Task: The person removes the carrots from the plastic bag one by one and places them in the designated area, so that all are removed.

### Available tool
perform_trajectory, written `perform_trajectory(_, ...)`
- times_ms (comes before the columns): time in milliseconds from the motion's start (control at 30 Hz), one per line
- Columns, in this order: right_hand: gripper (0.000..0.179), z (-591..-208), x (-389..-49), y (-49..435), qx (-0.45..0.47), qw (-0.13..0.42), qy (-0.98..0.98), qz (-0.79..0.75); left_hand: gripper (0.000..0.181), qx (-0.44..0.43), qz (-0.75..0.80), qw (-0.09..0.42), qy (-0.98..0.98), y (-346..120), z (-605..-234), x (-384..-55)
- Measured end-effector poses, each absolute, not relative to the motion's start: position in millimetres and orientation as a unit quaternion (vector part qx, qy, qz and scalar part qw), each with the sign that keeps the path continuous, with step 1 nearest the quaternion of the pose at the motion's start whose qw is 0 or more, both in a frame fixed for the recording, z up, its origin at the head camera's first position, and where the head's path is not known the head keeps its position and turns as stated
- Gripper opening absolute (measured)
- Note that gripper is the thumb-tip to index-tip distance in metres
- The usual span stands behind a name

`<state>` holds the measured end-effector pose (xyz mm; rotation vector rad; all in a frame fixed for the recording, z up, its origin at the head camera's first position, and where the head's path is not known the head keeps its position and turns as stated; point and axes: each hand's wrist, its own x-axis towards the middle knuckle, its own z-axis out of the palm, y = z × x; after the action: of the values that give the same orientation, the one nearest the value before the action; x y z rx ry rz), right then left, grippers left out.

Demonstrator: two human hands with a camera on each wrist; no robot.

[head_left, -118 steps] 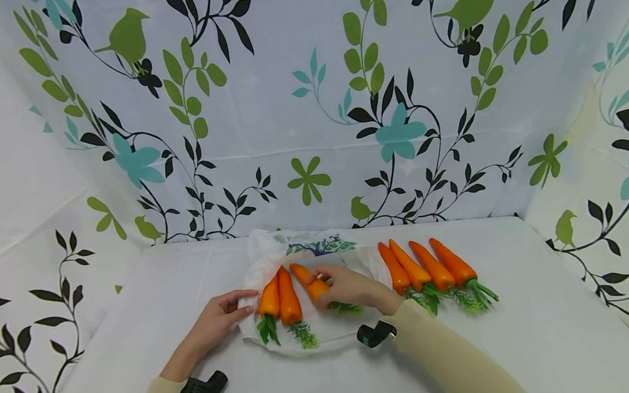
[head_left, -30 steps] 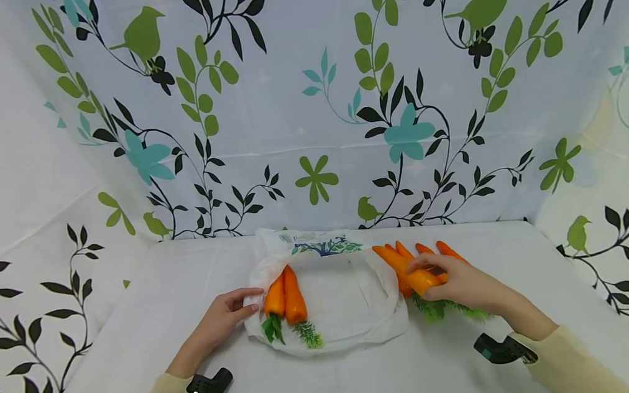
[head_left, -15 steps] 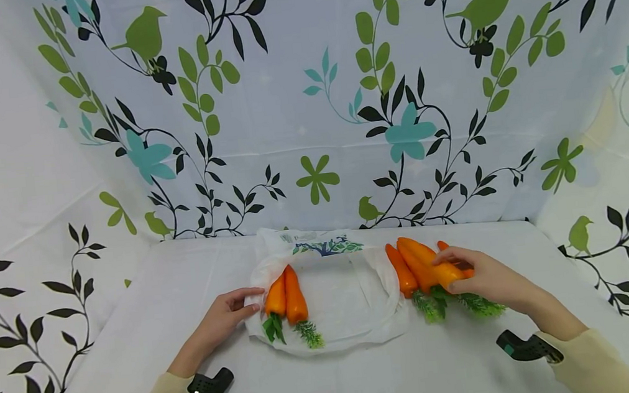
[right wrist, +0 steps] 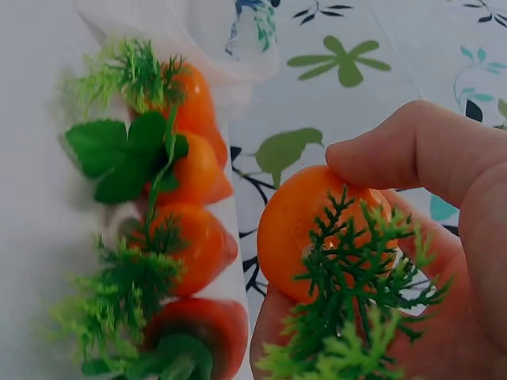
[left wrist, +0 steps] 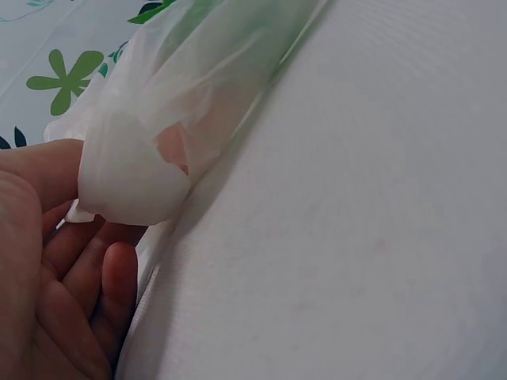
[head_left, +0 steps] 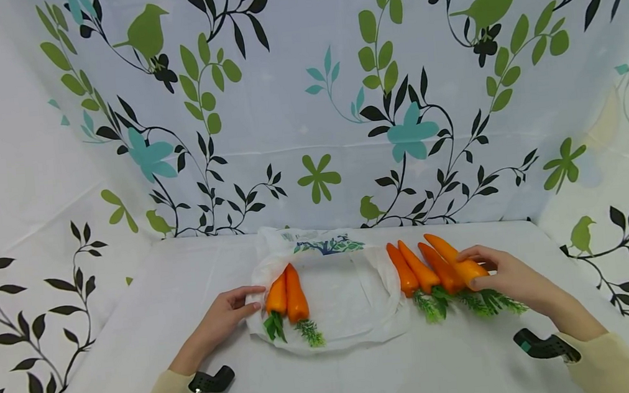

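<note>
In the head view my left hand (head_left: 225,321) is at the left side of a white plastic bag (head_left: 349,334). The left wrist view has the edge of that bag (left wrist: 131,194) between the hand's fingers. Two orange carrots (head_left: 296,298) with green tops lie at the bag's left side. My right hand (head_left: 509,276) holds another carrot (head_left: 447,250) by its thick end, above the right end of a row of carrots (head_left: 403,270). From the right wrist view, thumb and fingers grip this carrot (right wrist: 289,229) apart from the row, its leafy top toward the camera.
The row lies just right of the bag, leafy ends toward me. A white table (head_left: 331,388) carries everything. Behind it hangs a patterned cloth (head_left: 261,101) with birds and leaves. Each wrist wears a black strap-on device (head_left: 212,380).
My right hand has lifted a carrot off the bag and carried it rightward, over the row to its right end. The left hand stays at the bag's left edge.
</note>
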<state>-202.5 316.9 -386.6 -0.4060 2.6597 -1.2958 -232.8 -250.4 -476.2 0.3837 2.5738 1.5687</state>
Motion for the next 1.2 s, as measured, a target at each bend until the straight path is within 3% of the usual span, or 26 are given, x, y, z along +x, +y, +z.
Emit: perform_trajectory(1200,0.053,-426,-213,377,-0.045,0.071,0.906,-0.415,0.037,0.116,0.525,0.057,0.841,-249,-474,-229)
